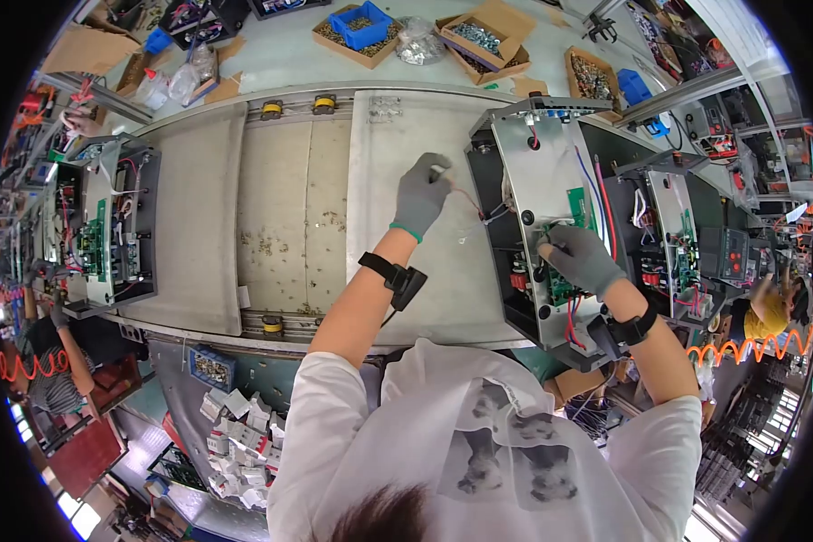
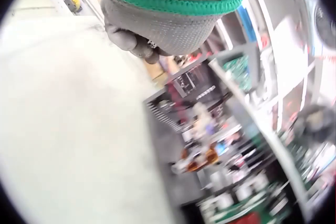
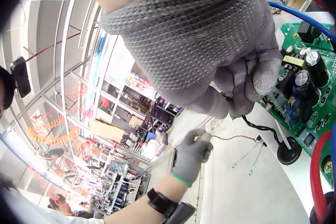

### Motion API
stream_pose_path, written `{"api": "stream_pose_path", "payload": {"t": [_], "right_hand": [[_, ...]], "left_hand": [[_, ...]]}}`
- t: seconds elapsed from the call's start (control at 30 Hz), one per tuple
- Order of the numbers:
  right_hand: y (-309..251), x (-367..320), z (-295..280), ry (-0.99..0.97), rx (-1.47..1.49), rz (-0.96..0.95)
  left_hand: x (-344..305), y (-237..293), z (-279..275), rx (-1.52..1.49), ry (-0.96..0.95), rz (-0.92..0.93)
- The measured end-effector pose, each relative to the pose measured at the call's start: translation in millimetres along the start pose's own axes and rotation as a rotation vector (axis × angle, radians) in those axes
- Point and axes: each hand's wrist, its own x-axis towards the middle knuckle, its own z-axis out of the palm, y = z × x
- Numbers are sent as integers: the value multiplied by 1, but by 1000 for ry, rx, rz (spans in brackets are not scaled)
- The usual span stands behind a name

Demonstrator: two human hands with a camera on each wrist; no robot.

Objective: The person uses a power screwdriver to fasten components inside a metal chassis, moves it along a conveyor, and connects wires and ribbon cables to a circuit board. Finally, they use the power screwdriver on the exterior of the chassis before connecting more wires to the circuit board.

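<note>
My gloved left hand (image 1: 421, 195), fingers curled, grips the end of a thin reddish wire (image 3: 231, 138) over the bench. A small pale piece shows at its fingertips. The wire runs right to the open side of a dark metal chassis (image 1: 504, 298). On the chassis's upright silver plate, my gloved right hand (image 1: 584, 258) pinches a black twisted cable (image 3: 258, 126) between thumb and fingers. That cable passes through a black grommet (image 3: 289, 151) beside a green circuit board (image 3: 320, 103). The cable's end is hidden in the fingers.
Thick red (image 1: 608, 212) and blue wires rise along the plate. Another open chassis (image 1: 673, 235) stands close on the right, and a further one (image 1: 108, 226) at the far left. Boxes of small hardware (image 1: 359, 36) line the back. Two looped-end leads (image 3: 242, 157) hang by the plate.
</note>
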Motion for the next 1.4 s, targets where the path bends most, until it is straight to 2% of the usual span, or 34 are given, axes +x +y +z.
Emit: {"api": "stream_pose_path", "payload": {"t": [0.03,0.07,0.13,0.27,0.33,0.37,0.4,0.47,0.5,0.57,0.6,0.67,0.7,0.83,1.0,1.23,1.3,1.4], "right_hand": [[-1,0,-1,-8,1,2],[0,0,-1,-7,-2,6],[3,1,-1,-29,32,5],[1,0,-3,-46,35,18],[-1,0,-5,-46,41,26],[-2,0,-5,-47,21,20],[-1,1,-4,-50,1,14],[0,2,-3,-55,3,28],[1,3,-3,-55,4,40],[2,3,-1,-45,11,27],[2,2,-2,-33,17,13],[2,1,-2,-29,34,10],[2,1,-2,-25,54,2],[2,3,-1,-27,28,8],[5,3,0,-18,84,9],[6,4,4,-7,73,-4],[2,5,2,-17,37,36],[4,4,4,-3,55,25]], "left_hand": [[1,9,4,-411,-123,20],[0,13,12,-415,-126,21],[-6,21,32,-795,-351,144],[-30,12,64,-745,-324,191],[-40,12,68,-327,-250,-128],[-41,12,73,-239,-296,-172],[-42,5,85,-241,-299,-175],[-43,-8,108,-11,-126,69],[-40,-9,115,-12,-127,67],[-34,-2,121,-201,-279,85],[-34,-1,121,-204,-282,85],[-36,7,112,-556,-353,-32],[-34,6,110,-591,-379,-129],[-33,-8,115,-659,-418,-123],[-30,-18,119,-983,-584,-229],[-30,-17,119,-1065,-649,-205],[-32,-6,117,-1080,-555,-310],[-26,-34,137,-1129,-599,-222]]}}
